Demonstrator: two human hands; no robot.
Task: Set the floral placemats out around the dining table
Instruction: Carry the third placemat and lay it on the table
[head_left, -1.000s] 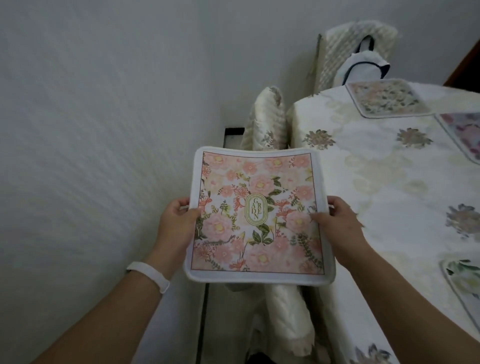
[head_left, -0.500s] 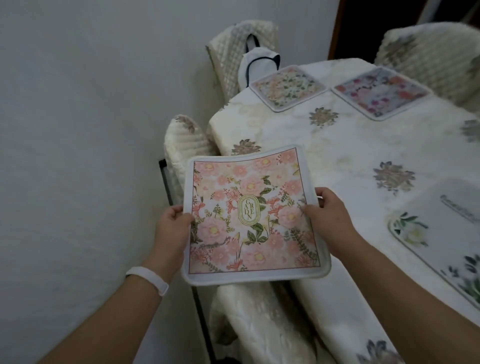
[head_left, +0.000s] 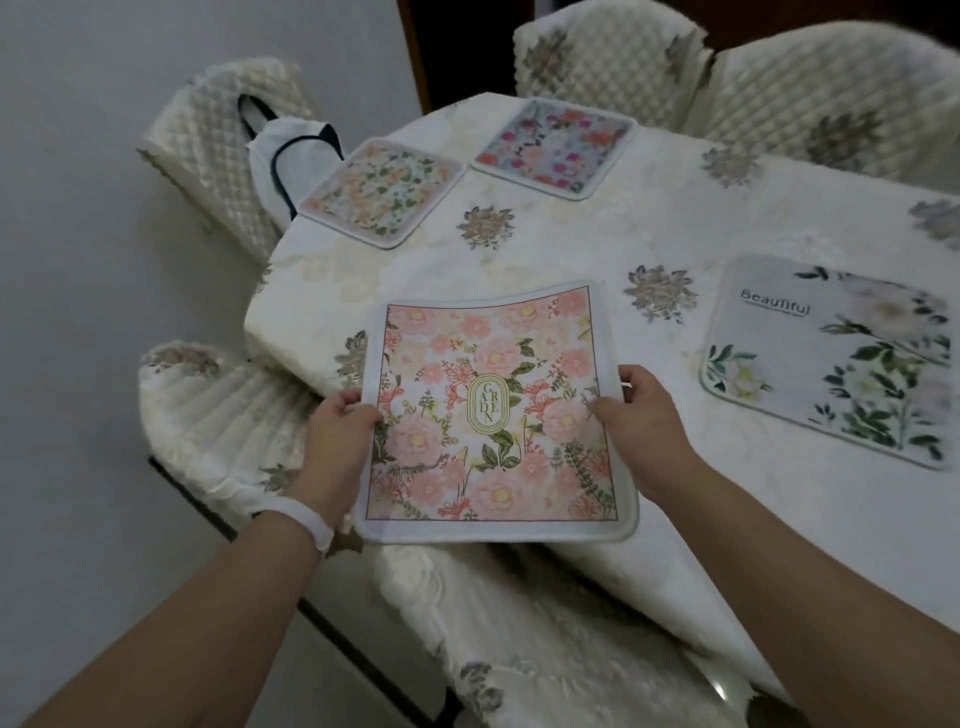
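1. The left hand (head_left: 337, 436) and the right hand (head_left: 644, 421) grip the pink placemat (head_left: 493, 415) by its side edges, thumbs on top.
2. The mat spans the gap between the hands, over the near edge of the table (head_left: 571, 249); whether it touches the cloth cannot be told.
3. To the right of the right hand, a pale placemat (head_left: 831, 358) lettered "Beautiful" lies flat.
4. Well ahead of both hands, a green-and-orange placemat (head_left: 382, 189) and a purple-and-red placemat (head_left: 553, 148) lie side by side.
5. A white wristband (head_left: 306, 519) circles the left wrist.
6. A quilted chair (head_left: 218, 415) stands just left of the left hand; far ahead of that hand, a white bag (head_left: 291, 150) leans on another.
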